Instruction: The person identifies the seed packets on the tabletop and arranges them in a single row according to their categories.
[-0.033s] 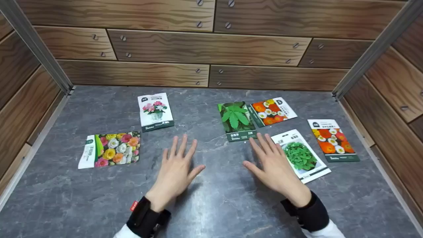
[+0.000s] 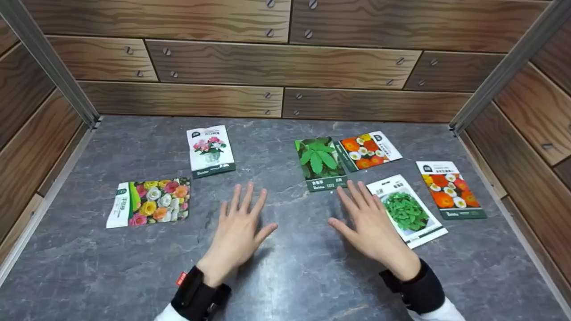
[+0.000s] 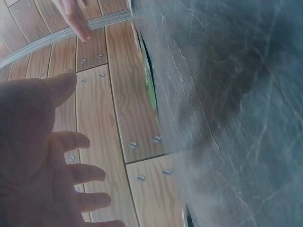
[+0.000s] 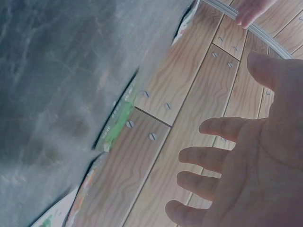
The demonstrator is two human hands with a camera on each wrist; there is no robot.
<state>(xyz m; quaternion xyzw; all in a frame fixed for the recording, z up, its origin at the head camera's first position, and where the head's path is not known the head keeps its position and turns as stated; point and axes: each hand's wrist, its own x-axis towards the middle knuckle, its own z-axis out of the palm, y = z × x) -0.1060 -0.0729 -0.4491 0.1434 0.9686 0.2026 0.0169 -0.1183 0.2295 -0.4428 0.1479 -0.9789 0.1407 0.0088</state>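
My left hand (image 2: 235,234) is held over the grey table with its fingers straight and spread, holding nothing. A white seed packet with pink flowers (image 2: 212,150) lies beyond its fingertips. A packet of mixed colourful flowers (image 2: 159,201) lies to its left. My right hand (image 2: 372,225) is likewise spread and holds nothing. In the head view it partly covers a white packet picturing a leafy green plant (image 2: 407,210). Just past its fingertips lies a green leaf packet (image 2: 317,160). In the right wrist view, the palm (image 4: 279,151) and fingers appear raised off the tabletop.
Two packets with orange and white flowers lie on the right, one farther back (image 2: 368,150) and one near the side wall (image 2: 450,189). Wood-patterned panels (image 2: 281,64) enclose the grey marbled table (image 2: 285,285) at the back and sides, with metal posts (image 2: 504,62) at the corners.
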